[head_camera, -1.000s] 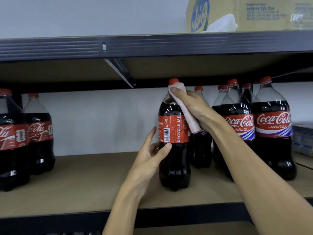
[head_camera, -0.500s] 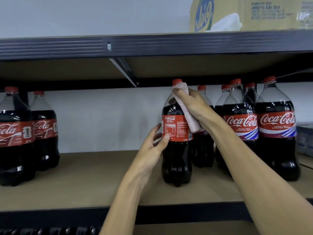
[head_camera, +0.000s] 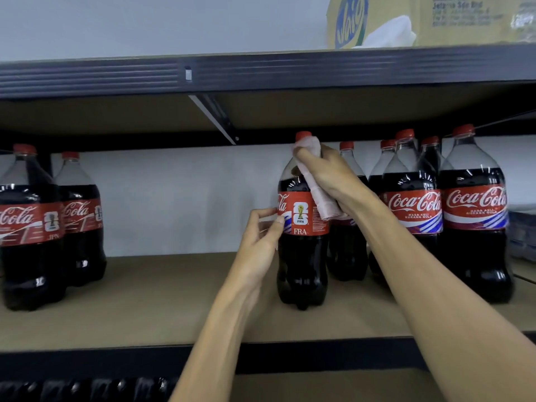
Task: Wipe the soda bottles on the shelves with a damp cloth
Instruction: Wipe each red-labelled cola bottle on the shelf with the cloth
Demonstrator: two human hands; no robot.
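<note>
Head view: an upright dark plastic cola bottle (head_camera: 303,262) stands on the brown board shelf (head_camera: 145,314), midway along and near its front edge. The right hand (head_camera: 336,175) clasps a pale pink cloth (head_camera: 323,201) round its neck, with the unwiped body directly below. The left hand (head_camera: 261,236), fingers curled, pinches the label's left side.

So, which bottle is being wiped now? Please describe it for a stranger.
On the brown shelf, left of the right-hand cluster of bottles, one bottle stands forward alone. Its label alone shows FRA, and a right hand presses a pink cloth on its neck.
</note>
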